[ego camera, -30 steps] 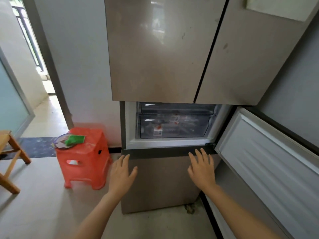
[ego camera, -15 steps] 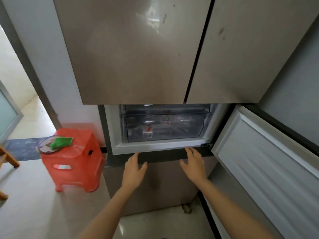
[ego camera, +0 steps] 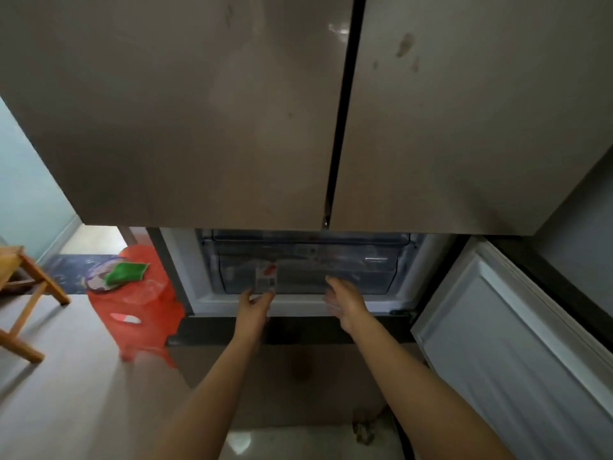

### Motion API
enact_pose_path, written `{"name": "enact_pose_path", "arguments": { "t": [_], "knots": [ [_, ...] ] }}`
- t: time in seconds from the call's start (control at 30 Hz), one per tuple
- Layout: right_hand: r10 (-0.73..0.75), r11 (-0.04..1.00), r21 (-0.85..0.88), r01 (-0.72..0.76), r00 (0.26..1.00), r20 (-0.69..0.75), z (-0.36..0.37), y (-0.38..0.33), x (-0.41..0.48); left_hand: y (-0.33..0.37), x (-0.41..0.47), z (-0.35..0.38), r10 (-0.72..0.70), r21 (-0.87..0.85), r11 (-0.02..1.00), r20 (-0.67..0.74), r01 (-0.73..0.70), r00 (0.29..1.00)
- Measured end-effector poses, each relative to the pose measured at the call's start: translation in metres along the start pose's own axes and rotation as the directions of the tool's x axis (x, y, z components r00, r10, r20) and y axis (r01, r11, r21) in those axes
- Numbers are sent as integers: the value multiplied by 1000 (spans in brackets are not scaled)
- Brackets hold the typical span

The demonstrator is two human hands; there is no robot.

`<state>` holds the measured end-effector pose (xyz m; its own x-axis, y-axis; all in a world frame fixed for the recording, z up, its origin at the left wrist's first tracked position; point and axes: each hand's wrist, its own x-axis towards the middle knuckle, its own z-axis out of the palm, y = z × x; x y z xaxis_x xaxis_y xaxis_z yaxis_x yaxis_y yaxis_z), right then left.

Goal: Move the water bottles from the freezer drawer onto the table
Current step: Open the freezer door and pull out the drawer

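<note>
The big brown fridge (ego camera: 232, 111) fills most of the view, and its two top doors are closed. Low on the right, the white freezer door (ego camera: 514, 343) is swung wide open. Behind it sits the clear freezer drawer (ego camera: 331, 270), which is not pulled out yet. It has a white sticker (ego camera: 265, 277) on its front. The water bottles should be inside this drawer, but its front is foggy and blurry, so I cannot pick them out. No bottle is out yet.

On the left stands a red plastic stool (ego camera: 146, 310). A plate (ego camera: 96, 280) and a green cloth (ego camera: 127, 272) lie on top of it. Farther left is a piece of wooden furniture (ego camera: 30, 283), and I cannot tell if it is the table.

A moment ago both hands were lower down, flat in front of the dark strip under the freezer. Now they have gone up to the bottom edge of the drawer. The left hand (ego camera: 253, 305) has its thumb and fingers apart, right at the drawer's lower lip. The right hand (ego camera: 345, 302) is blurry, with its fingers stretched out toward the drawer front. Neither hand is holding anything yet.

I think the drawer is about to be pulled open. The whole job is still to do.
</note>
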<state>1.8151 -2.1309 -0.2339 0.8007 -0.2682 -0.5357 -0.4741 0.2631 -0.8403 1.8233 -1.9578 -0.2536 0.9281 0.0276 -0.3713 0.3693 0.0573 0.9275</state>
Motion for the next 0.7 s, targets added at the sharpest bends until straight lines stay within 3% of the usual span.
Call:
{"name": "enact_pose_path", "arguments": {
  "t": [0.17, 0.27, 0.37, 0.53, 0.7],
  "knots": [
    [69, 948, 305, -88, 995, 71, 3, -16, 18, 9, 19, 7, 14, -102, 995, -19, -15, 1000],
    [56, 887, 455, -82, 996, 69, 7, -27, 24, 21, 34, 11, -29, -297, 954, 5, 29, 1000],
    [46, 848, 523, -92, 994, 100, 8, -36, 31, 33, 52, 12, -91, -491, 864, 64, 111, 994],
    [8, 830, 554, -69, 994, 112, 9, -44, 31, 49, 62, 11, -72, -561, 821, 84, 107, 994],
    [-22, 723, 688, -60, 994, 110, 17, -49, 24, 58, 63, 1, -43, -680, 725, 118, 112, 992]
  ]
}}
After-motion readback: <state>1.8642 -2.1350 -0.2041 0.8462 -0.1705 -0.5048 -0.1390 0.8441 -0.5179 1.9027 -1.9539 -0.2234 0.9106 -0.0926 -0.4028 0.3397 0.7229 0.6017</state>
